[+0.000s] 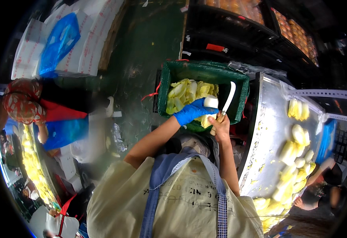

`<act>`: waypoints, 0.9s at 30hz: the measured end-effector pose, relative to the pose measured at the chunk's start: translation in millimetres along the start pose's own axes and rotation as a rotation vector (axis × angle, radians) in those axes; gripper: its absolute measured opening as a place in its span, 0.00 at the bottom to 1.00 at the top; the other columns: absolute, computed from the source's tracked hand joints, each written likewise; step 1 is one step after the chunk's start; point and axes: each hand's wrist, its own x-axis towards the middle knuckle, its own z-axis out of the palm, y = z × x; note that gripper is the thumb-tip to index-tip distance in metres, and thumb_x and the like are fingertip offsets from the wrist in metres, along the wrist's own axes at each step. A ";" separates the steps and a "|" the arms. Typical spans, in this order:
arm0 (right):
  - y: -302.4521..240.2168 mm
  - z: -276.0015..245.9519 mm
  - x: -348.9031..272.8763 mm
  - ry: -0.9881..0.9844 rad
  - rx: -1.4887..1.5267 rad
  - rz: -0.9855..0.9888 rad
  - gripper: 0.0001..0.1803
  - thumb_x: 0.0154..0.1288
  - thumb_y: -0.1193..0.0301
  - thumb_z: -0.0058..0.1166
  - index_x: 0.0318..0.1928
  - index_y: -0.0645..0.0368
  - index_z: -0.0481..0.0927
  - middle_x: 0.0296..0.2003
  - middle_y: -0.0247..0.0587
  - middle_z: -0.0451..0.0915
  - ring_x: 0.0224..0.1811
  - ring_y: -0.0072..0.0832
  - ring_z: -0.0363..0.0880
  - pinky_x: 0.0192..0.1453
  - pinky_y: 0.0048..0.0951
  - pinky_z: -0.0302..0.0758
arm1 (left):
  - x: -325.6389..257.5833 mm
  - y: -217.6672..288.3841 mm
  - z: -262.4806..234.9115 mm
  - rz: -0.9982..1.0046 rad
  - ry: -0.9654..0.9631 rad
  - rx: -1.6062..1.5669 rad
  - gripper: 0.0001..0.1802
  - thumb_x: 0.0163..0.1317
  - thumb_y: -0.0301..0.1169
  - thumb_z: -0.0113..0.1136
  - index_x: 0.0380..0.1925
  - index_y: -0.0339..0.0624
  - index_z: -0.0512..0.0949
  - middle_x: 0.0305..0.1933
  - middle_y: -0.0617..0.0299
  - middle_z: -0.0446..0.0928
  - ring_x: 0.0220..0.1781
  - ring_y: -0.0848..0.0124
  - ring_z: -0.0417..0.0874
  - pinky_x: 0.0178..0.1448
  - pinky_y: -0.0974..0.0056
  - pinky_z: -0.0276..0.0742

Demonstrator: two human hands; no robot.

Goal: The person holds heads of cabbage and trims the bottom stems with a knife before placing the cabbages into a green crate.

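Note:
My left hand (192,110), in a blue glove, grips a small napa cabbage (210,102). Its white stem end points up and pale yellow leaves show below the fingers. In my bare right hand (221,128) is a knife (230,95) with a pale handle; its curved blade points up and away, just right of the cabbage and apart from the stem end. My right thumb appears close to the cabbage's lower leaves. Beneath both hands stands a green woven bin (205,66) with loose yellow-green cabbage leaves (188,92) inside.
To my right, a metal table (265,137) carries several trimmed cabbages (290,152). A co-worker's arm (320,173) reaches toward its far side. Stacked white boxes (78,43) and another person (24,99) are at the left. Dark crates (221,33) stand behind the bin.

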 end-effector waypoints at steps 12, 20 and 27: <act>-27.9 -31.9 -20.3 -0.051 0.079 -0.024 0.27 0.45 0.75 0.68 0.44 0.60 0.66 0.33 0.32 0.73 0.35 0.18 0.73 0.35 0.21 0.73 | 9.6 -1.7 65.0 0.062 0.060 -0.189 0.17 0.53 0.30 0.60 0.44 0.38 0.74 0.40 0.62 0.77 0.41 0.71 0.77 0.47 0.67 0.73; -39.5 -201.8 -116.5 0.568 0.210 -0.088 0.37 0.40 0.65 0.71 0.49 0.70 0.66 0.44 0.51 0.72 0.44 0.30 0.72 0.49 0.29 0.71 | 37.1 -11.0 133.6 -0.139 -0.126 -0.320 0.26 0.64 0.46 0.44 0.58 0.44 0.63 0.56 0.54 0.67 0.54 0.62 0.69 0.58 0.58 0.65; -58.6 -346.6 -328.0 1.437 0.021 -0.229 0.21 0.47 0.70 0.65 0.40 0.64 0.69 0.33 0.39 0.75 0.31 0.26 0.75 0.35 0.25 0.73 | 48.8 -48.7 141.7 -0.212 -0.120 -0.106 0.20 0.61 0.36 0.51 0.53 0.44 0.68 0.50 0.59 0.72 0.46 0.67 0.73 0.51 0.63 0.69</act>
